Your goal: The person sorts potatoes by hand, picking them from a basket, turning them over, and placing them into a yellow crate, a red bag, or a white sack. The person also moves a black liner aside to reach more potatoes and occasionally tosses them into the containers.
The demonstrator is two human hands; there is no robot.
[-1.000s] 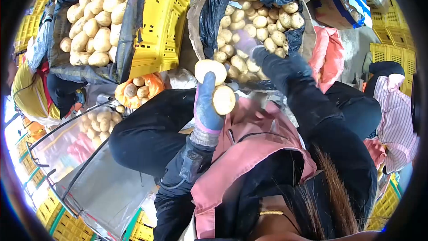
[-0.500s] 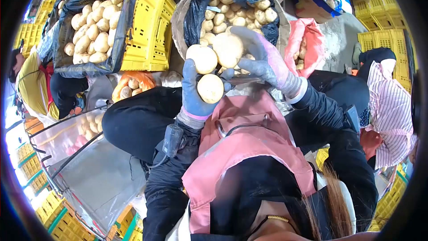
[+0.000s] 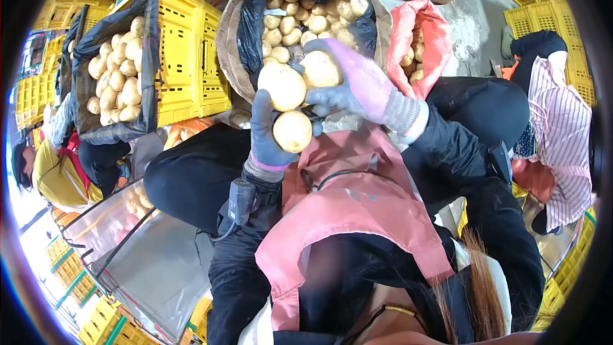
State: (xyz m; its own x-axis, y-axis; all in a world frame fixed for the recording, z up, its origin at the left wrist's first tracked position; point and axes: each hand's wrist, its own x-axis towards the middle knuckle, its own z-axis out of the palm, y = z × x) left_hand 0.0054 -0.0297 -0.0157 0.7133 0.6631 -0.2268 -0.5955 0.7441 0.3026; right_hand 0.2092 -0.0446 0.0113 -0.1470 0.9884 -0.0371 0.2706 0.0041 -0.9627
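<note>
My left hand (image 3: 267,135), in a grey-blue work glove, is closed around two pale potatoes, a lower potato (image 3: 292,131) in the palm and a larger upper potato (image 3: 281,87) by the fingertips. To its right, my right hand (image 3: 361,83), in a matching glove with a lilac back, grips another potato (image 3: 321,69) between thumb and fingers. This one sits close against the upper potato. Both hands are in front of a round container (image 3: 230,45) lined with dark plastic and filled with potatoes; its near edge is partly hidden behind the hands.
A yellow crate (image 3: 191,57) with a dark liner full of potatoes stands at the left. Right of the round container is a pink sack (image 3: 434,48) holding potatoes. Other people sit on both sides, one in a striped top (image 3: 562,128). Stacked yellow crates (image 3: 543,19) stand behind.
The view has shifted, so the containers appear further left. My right hand has drawn its potato slightly lower beside the others, its fingers closer round it. The left hand keeps its two potatoes.
</note>
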